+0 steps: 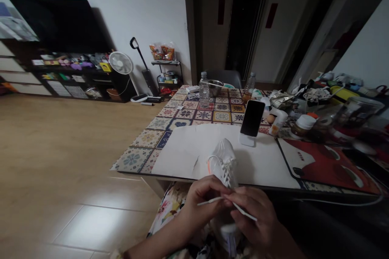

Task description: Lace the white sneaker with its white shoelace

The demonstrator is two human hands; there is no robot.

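Note:
A white lace-up shoe (223,158) lies at the table's near edge on a white sheet (182,149), its toe pointing away from me. Its heel end reaches toward my lap, partly behind my hands. My left hand (206,194) pinches a white shoelace (247,212) just over the shoe's opening. From the right, my right hand (255,210) is closed on the same lace, with the fingertips of both hands meeting. One lace piece sticks out to the left, another runs down to the right across my right fingers.
A phone on a stand (253,119) is beyond the shoe. A red mat (328,166) lies to the right. Plastic bottles (204,91), a metal bowl (215,88), a white jar (304,123) and piled items stand farther back on the patterned tablecloth (133,156).

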